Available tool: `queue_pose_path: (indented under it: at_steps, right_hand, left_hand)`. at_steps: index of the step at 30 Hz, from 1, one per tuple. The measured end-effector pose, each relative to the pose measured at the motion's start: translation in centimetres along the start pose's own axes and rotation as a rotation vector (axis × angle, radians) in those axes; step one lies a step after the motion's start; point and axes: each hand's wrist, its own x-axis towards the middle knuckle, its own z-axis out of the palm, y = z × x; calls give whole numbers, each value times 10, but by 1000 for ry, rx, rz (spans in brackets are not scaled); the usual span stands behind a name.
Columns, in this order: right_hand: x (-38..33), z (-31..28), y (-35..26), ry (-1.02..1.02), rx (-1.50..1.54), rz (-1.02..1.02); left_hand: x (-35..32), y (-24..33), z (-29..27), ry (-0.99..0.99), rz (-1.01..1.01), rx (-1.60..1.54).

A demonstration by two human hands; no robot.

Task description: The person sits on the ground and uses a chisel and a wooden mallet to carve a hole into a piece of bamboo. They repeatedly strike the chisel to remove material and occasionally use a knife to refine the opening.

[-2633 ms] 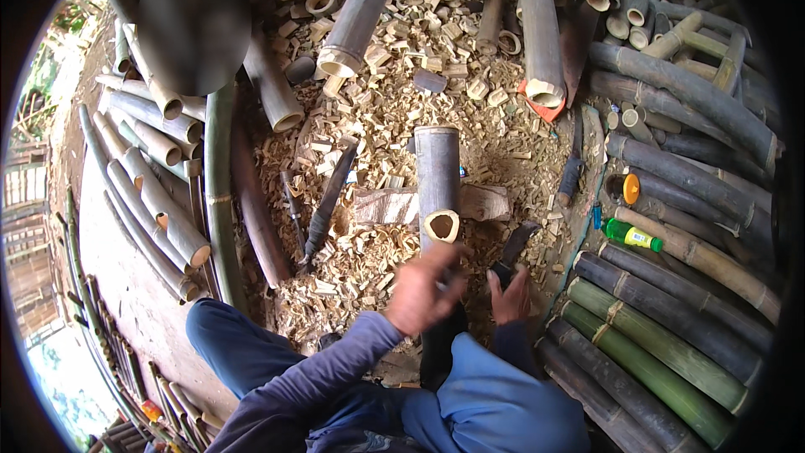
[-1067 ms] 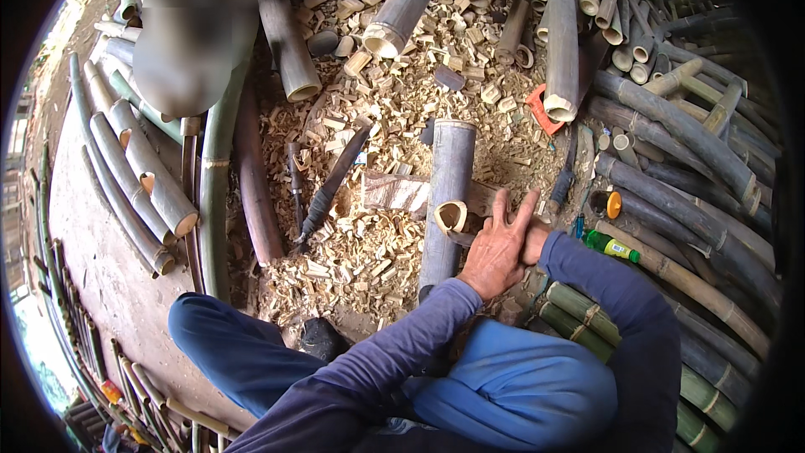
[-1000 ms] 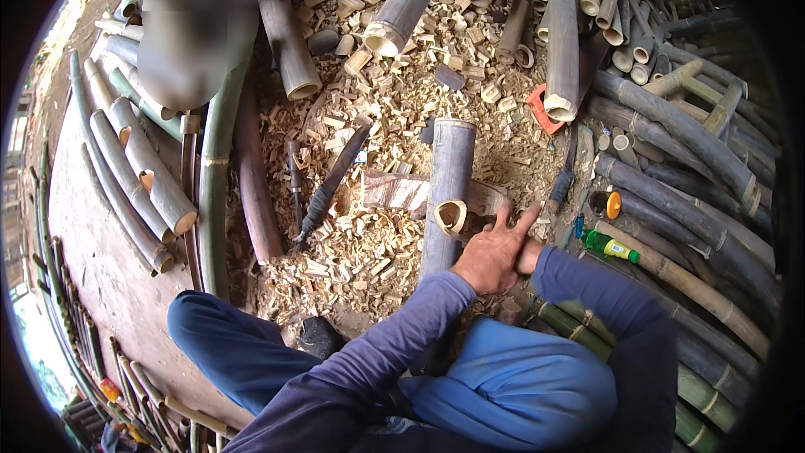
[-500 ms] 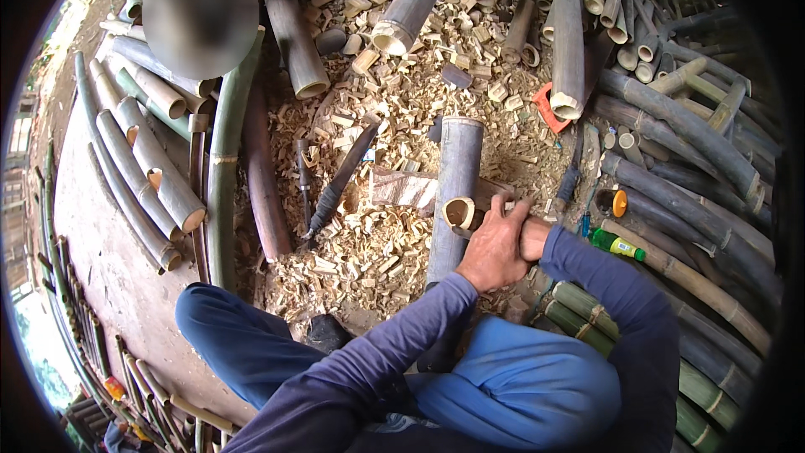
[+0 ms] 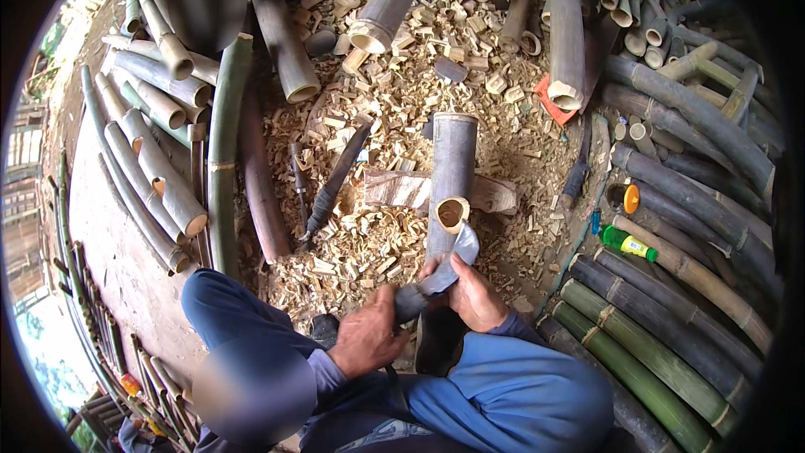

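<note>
knife (image 5: pixel 438 280) with broad grey blade

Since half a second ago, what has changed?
The left hand came away from the right hand, both moving left and toward the body. The left is now at the handle of the knife; the right holds its blade. The holed bamboo tube still rests across the wood block.
</note>
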Motion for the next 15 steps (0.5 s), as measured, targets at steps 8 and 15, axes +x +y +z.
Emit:
queue_pose_path:
  at_steps: [8, 15]
  right_hand:
    - [64, -6, -35, -150, 499, 228]
    - [52, -39, -68, 20, 253, 328]
  left_hand:
    - [101, 87, -136, 72, 227, 770]
    - [119, 33, -70, -192, -48, 352]
